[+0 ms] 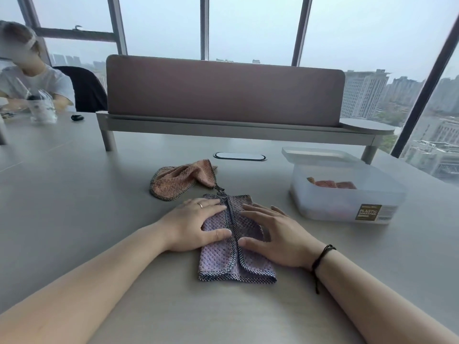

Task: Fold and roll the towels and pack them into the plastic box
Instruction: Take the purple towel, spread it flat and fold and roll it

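I see a waffle-textured purple towel [236, 247], both sides folded to centre; my left hand [196, 224] and right hand [275, 234] press it flat, fingers straight, grasping nothing.

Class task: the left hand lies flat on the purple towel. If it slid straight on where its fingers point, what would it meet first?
Probably the right hand: the left hand points across the purple towel towards it.

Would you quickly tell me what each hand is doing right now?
Left hand: open, pressing flat on the purple towel.
Right hand: open, pressing the same towel.
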